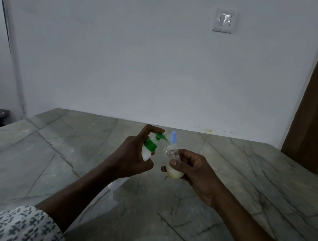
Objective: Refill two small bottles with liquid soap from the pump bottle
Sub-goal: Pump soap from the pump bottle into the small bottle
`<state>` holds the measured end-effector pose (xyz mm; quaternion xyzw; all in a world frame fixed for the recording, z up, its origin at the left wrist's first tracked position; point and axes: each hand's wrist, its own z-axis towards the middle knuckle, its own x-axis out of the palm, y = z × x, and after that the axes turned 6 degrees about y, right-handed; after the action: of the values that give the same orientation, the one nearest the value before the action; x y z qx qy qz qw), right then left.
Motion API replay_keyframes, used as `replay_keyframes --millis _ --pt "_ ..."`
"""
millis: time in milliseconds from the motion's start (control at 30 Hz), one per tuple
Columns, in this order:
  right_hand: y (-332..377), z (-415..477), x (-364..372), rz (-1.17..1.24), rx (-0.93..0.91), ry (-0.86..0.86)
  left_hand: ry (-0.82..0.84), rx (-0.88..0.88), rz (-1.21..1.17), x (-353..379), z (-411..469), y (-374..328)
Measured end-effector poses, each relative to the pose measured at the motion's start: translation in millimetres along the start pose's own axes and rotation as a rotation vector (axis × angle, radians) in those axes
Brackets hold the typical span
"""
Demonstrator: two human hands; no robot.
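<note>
Nearest me, my left hand (130, 156) gripped the pump bottle (147, 150), tilted above the table (246, 180), with the forefinger curled over its green pump head (160, 136). My right hand (196, 170) pinched the small bottle (174, 171), which had yellowish soap in its base and its mouth just under the spout. Just behind showed a blue cap (173, 138); its bottle I could not make out. Farther off, a wall switch (223, 20).

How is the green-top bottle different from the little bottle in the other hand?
The pump bottle is white with a green pump; the small bottle is clear with yellowish liquid inside. The left hand holds the pump bottle, the right hand the small bottle. Both are handheld.
</note>
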<state>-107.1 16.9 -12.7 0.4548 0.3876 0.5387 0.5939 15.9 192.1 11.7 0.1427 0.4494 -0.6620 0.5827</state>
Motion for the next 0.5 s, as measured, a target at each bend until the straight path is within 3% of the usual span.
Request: replay_keyframes --millis 500 --pt "-1.1 1.7 -2.2 -0.190 -0.020 -0.052 -0.005 -0.020 0.000 0.3 1.5 -1.8"
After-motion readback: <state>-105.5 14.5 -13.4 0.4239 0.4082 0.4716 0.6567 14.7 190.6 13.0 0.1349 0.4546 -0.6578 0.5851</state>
